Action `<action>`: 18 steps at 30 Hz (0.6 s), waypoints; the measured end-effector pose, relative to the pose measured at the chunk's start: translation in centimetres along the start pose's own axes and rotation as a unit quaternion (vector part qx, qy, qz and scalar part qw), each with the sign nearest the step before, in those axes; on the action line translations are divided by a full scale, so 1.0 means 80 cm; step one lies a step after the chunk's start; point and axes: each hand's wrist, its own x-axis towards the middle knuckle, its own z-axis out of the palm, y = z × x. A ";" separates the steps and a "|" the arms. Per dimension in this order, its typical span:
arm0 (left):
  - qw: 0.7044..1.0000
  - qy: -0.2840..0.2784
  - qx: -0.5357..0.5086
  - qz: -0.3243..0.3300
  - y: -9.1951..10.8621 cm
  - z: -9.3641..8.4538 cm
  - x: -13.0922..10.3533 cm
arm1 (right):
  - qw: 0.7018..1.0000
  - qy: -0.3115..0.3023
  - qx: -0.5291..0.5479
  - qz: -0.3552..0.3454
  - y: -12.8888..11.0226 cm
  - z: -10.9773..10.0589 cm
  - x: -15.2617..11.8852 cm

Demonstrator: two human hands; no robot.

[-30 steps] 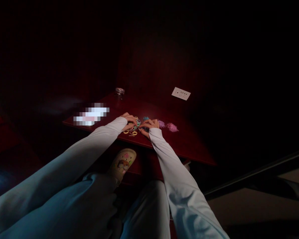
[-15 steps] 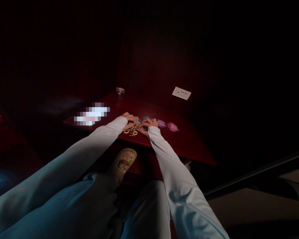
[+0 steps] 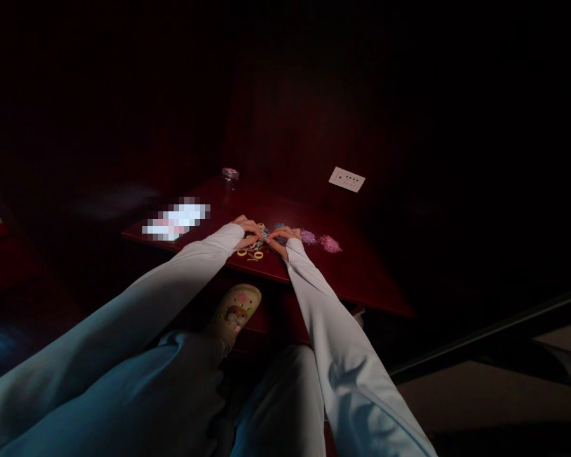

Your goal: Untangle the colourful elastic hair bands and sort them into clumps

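Note:
On the dark red table (image 3: 361, 279), both hands meet over a mixed pile of small coloured bands (image 3: 262, 232) that look like hair ties. My left hand (image 3: 248, 230) reaches in from the left side, its fingers bent down and pressed together at the pile. Opposite it, my right hand (image 3: 284, 238) has thumb and fingers pinched close to the left fingertips. Whatever is between the fingers is too small to make out. Two yellow rings (image 3: 258, 255) lie in front of the hands. Beyond the right hand are a purple heap (image 3: 308, 237) and a pink heap (image 3: 330, 244) of thin bands.
A clear lidded jar (image 3: 229, 179) stands at the back left of the table. A bright, pixelated flat object (image 3: 176, 219) lies near the left edge. A white socket plate (image 3: 347, 179) is on the wall behind. Below the table edge is a beige clog (image 3: 238, 311).
My right hand has shifted slightly up and away from the table edge, its fingers now drawn closer to a pinch near the left fingertips. My left hand has barely moved.

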 end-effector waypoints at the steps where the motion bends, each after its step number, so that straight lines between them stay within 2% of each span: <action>1: 1.000 0.003 0.001 -0.002 -0.001 0.001 0.001 | 1.000 0.007 0.011 0.003 0.002 0.000 0.001; 5: 1.000 0.014 0.007 -0.018 -0.003 0.004 0.002 | 0.998 0.034 0.051 0.013 0.007 0.001 0.000; 10: 1.000 0.001 -0.004 0.020 -0.005 -0.003 -0.002 | 0.995 0.032 0.089 0.015 0.001 0.006 0.003; 14: 1.000 -0.001 -0.022 0.021 -0.004 -0.005 -0.003 | 0.996 0.031 0.076 0.037 -0.006 0.011 0.009; 18: 0.999 0.011 -0.037 0.005 -0.003 -0.004 -0.001 | 0.998 0.011 0.057 0.025 -0.015 0.006 0.007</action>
